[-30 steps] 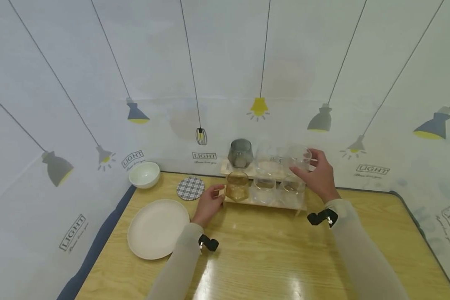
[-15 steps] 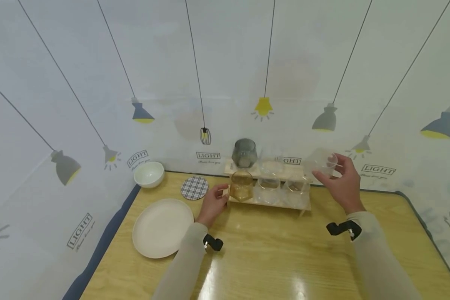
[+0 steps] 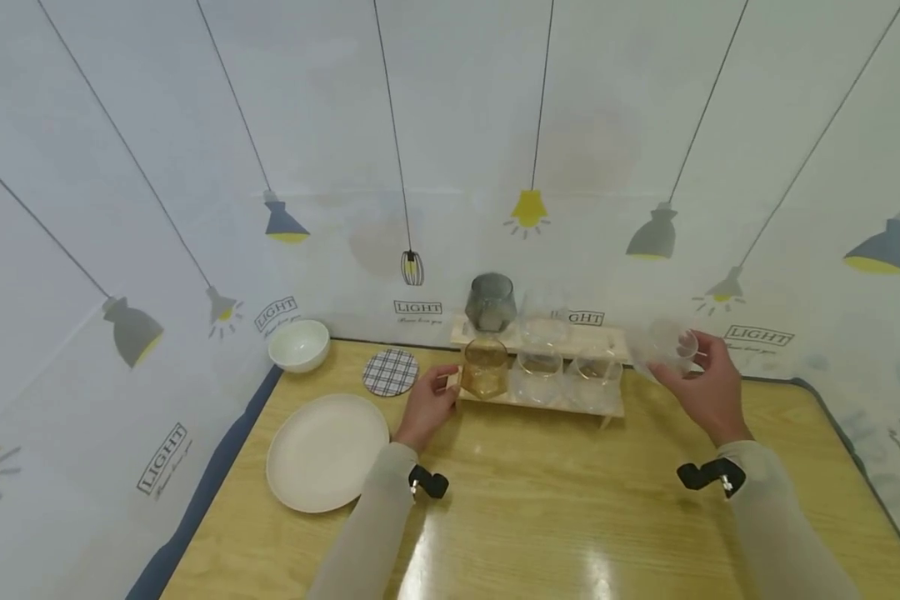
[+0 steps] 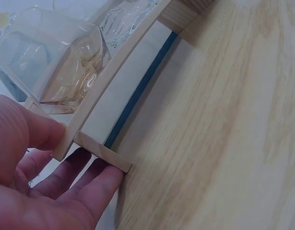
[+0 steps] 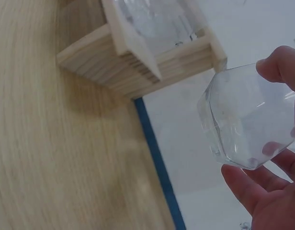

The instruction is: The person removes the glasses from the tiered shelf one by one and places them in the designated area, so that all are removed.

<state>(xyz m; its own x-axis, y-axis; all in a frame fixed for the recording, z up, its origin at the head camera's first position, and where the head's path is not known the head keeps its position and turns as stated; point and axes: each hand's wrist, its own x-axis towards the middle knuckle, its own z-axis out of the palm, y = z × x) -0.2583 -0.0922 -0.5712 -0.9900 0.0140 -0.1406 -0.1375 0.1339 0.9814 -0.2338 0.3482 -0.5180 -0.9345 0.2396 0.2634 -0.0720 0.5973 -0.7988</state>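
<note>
A two-tier wooden rack (image 3: 607,342) stands against the wall, bearing several glasses. My left hand (image 3: 427,406) grips its left end; in the left wrist view the thumb lies on the shelf's edge and the fingers (image 4: 102,189) reach under the end piece. To the right of the rack, my right hand (image 3: 708,387) holds a clear faceted glass (image 5: 248,115) between thumb and fingers, raised and tilted. On the lower tier sit an amber glass (image 3: 485,369) and two clear ones. A grey glass (image 3: 491,302) and a clear glass (image 3: 544,317) occupy the upper tier.
Left of the rack lie a checked round coaster (image 3: 391,372), a large pale plate (image 3: 327,452) and a white bowl (image 3: 299,346). The wooden table (image 3: 525,500) meets a lamp-patterned wall covering (image 3: 450,125) behind the rack.
My right hand has carried the clear glass off the right end of the upper tier, to the right and slightly down. My left hand keeps its place on the rack.
</note>
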